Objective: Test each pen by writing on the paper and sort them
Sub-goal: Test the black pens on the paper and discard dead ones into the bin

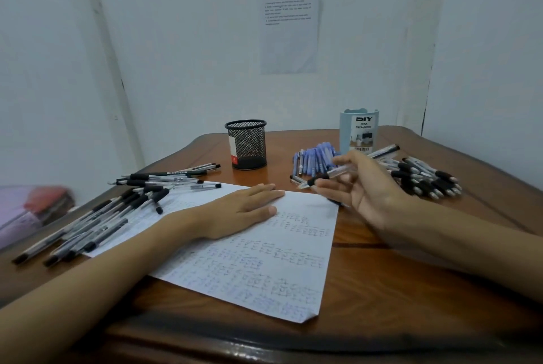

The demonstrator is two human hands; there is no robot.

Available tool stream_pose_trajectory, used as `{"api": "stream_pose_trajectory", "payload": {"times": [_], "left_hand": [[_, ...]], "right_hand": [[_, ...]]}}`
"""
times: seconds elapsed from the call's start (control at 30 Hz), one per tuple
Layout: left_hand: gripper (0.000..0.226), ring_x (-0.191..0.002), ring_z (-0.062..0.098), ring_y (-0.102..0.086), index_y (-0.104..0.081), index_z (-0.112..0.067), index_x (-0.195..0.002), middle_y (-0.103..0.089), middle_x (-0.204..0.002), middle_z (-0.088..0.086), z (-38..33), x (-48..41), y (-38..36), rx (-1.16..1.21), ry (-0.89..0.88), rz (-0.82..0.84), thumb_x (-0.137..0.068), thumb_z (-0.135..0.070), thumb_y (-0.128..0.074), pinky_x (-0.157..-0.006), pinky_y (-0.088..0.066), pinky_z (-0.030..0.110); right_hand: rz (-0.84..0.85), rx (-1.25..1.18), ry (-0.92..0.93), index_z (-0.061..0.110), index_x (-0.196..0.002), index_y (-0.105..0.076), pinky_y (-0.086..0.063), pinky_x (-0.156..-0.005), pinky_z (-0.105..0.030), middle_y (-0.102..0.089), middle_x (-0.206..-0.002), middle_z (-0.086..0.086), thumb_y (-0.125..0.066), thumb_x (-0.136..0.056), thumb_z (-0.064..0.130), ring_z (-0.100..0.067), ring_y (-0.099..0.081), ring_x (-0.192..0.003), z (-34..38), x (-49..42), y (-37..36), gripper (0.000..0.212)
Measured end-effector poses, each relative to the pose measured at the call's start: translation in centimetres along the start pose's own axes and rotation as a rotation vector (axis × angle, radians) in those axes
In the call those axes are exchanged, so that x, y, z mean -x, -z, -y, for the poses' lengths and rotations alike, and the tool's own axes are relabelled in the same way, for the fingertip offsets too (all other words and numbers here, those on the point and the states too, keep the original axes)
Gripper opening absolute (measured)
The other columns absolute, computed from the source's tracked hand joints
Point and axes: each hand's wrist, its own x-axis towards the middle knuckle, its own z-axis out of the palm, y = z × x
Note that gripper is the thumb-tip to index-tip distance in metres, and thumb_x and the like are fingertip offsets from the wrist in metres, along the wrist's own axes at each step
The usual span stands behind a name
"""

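A white sheet of paper [264, 263] covered in blue scribbles lies on the wooden table [411, 290]. My left hand [244, 208] rests flat on the paper's upper part, fingers straight. My right hand [358, 190] hovers above the paper's top right corner and pinches a clear pen with a black grip [338, 174], tip pointing down-left. A pile of black-capped pens [97, 222] lies on the left, partly on the paper. Blue pens [314, 161] lie in a row behind my right hand. More black-grip pens [426, 178] lie at the right.
A black mesh pen cup [247, 144] stands at the back centre. A light blue desk organizer [359, 131] stands at the back right. White walls close in behind, with a printed sheet [291, 25] stuck on. Pink and red items [35, 208] sit off the table's left edge.
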Motion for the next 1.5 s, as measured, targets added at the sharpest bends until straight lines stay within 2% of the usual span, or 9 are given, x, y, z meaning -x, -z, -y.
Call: {"api": "stream_pose_trajectory", "payload": {"times": [0.1,0.2,0.3,0.4,0.5,0.63,0.8,1.0,1.5], "left_hand": [[0.051,-0.142,0.001,-0.004,-0.012,-0.039,-0.146,-0.004,-0.156,-0.017,0.0,0.0,0.0,-0.004,-0.005,-0.006,-0.097,-0.047,-0.024,-0.112,-0.002,0.024],[0.051,-0.142,0.002,-0.005,-0.013,-0.039,-0.146,-0.006,-0.156,-0.016,0.1,0.0,-0.1,-0.004,-0.008,-0.015,-0.097,-0.046,-0.025,-0.112,-0.002,0.024],[0.05,-0.142,0.002,-0.005,-0.013,-0.039,-0.146,-0.006,-0.156,-0.015,0.1,0.0,0.0,-0.006,-0.007,-0.013,-0.097,-0.046,-0.025,-0.112,-0.003,0.025],[0.05,-0.142,0.003,-0.005,-0.014,-0.038,-0.146,-0.006,-0.156,-0.014,0.0,0.0,0.0,-0.003,-0.01,-0.016,-0.098,-0.045,-0.025,-0.113,-0.003,0.026],[0.05,-0.142,0.003,-0.005,-0.015,-0.038,-0.146,-0.007,-0.156,-0.014,-0.1,0.0,0.0,-0.006,-0.011,-0.02,-0.098,-0.044,-0.025,-0.113,-0.004,0.026],[0.05,-0.142,0.004,-0.005,-0.015,-0.037,-0.146,-0.007,-0.157,-0.013,-0.1,0.0,0.0,-0.013,-0.01,-0.022,-0.098,-0.045,-0.025,-0.113,-0.004,0.027],[0.05,-0.143,0.004,-0.006,-0.015,-0.037,-0.147,-0.007,-0.157,-0.013,-0.2,-0.1,-0.1,-0.017,-0.013,-0.024,-0.098,-0.044,-0.025,-0.113,-0.004,0.027],[0.05,-0.143,0.005,-0.007,-0.015,-0.037,-0.146,-0.008,-0.157,-0.012,0.0,-0.2,-0.1,-0.022,-0.013,-0.022,-0.098,-0.044,-0.025,-0.112,-0.004,0.026],[0.051,-0.143,0.005,-0.005,-0.014,-0.036,-0.147,-0.007,-0.157,-0.012,0.2,-0.3,-0.1,-0.029,-0.013,-0.015,-0.098,-0.044,-0.025,-0.112,-0.003,0.025]], "right_hand": [[0.15,0.088,-0.05,0.006,-0.102,-0.062,-0.058,-0.059,-0.032,-0.068,-0.081,-0.016,-0.038,-0.1,0.028,-0.026,-0.071,-0.067,-0.4,0.3,-0.4,0.033],[0.203,0.268,-0.057,0.014,-0.096,-0.065,-0.058,-0.063,-0.029,-0.071,-0.094,-0.011,-0.042,-0.098,0.033,-0.021,-0.07,-0.081,-1.2,0.0,-0.5,0.03],[0.085,0.481,0.061,0.016,-0.084,-0.064,-0.055,-0.051,-0.019,-0.069,-0.078,-0.003,-0.061,-0.088,0.028,-0.009,-0.063,-0.066,-1.1,-0.3,-0.2,0.013],[0.002,0.55,0.156,0.012,-0.065,-0.051,-0.038,-0.036,-0.017,-0.052,-0.049,0.0,-0.072,-0.078,0.027,-0.009,-0.043,-0.041,-0.9,-0.7,0.5,0.029],[0.08,0.666,0.244,0.011,-0.054,-0.043,-0.031,-0.033,-0.017,-0.044,-0.041,-0.001,-0.072,-0.079,0.025,-0.01,-0.035,-0.032,-1.2,-0.7,0.6,0.041],[0.158,0.822,0.306,0.009,-0.053,-0.043,-0.033,-0.035,-0.017,-0.045,-0.041,-0.004,-0.066,-0.085,0.015,-0.011,-0.037,-0.032,-1.6,-0.8,0.5,0.04],[0.154,0.862,0.306,0.012,-0.053,-0.041,-0.034,-0.036,-0.016,-0.043,-0.038,0.003,-0.064,-0.085,0.01,-0.006,-0.04,-0.034,-1.8,-0.9,0.5,0.04],[0.155,0.872,0.317,0.011,-0.051,-0.036,-0.03,-0.036,-0.013,-0.033,-0.043,0.0,-0.06,-0.082,-0.003,-0.003,-0.034,-0.033,-1.7,-1.0,0.5,0.041],[0.149,0.867,0.317,0.009,-0.054,-0.04,-0.034,-0.037,-0.013,-0.039,-0.05,-0.008,-0.061,-0.084,0.0,-0.005,-0.04,-0.035,-1.8,-1.2,0.7,0.037]]}}
